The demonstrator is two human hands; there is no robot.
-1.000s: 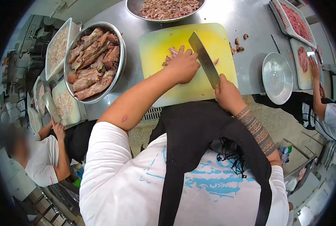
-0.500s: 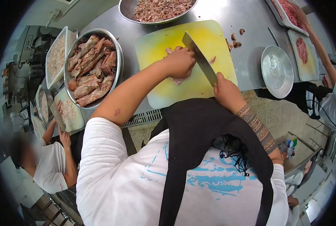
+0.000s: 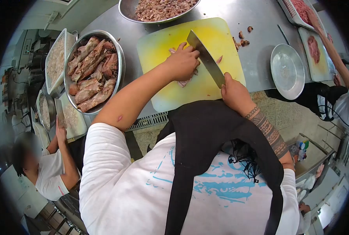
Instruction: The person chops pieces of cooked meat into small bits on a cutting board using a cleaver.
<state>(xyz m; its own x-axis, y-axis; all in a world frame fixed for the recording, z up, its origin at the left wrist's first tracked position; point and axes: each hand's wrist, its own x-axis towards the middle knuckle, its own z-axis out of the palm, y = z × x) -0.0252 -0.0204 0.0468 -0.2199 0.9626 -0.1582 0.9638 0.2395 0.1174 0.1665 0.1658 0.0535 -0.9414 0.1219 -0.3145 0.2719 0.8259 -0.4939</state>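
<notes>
At far left a co-worker in a white shirt stands at a cutting board (image 3: pixel 73 117), one hand (image 3: pixel 61 131) raised with a blade over pale chopped meat. Beyond it a white basket (image 3: pixel 56 58) holds more pale pieces. Just right of that, a steel bowl (image 3: pixel 119 62) is filled with large cooked meat slabs (image 3: pixel 91 72).

Centre: a yellow cutting board (image 3: pixel 159 47) lies on the steel table (image 3: pixel 256 15). The left hand (image 3: pixel 182 64) is curled, knuckles up, pressing down on a small pile of pink meat strips (image 3: pixel 184 81) at the middle of the board; the grip is closed over the meat, fingertips tucked. Touching its knuckles on the right is a cleaver (image 3: pixel 205 58), blade slanting far-left to near-right. The right hand (image 3: pixel 234 94) is wrapped fully round the handle at the board's near right edge.

At the far edge, a large bowl of diced meat (image 3: pixel 162 8). Right of the board, loose scraps (image 3: pixel 242 39), then a steel dish (image 3: pixel 287 72). At far right another person's arm (image 3: pixel 335 51) reaches over a second board with a raw piece (image 3: pixel 313 49) and a basket of minced meat (image 3: pixel 300 8).
</notes>
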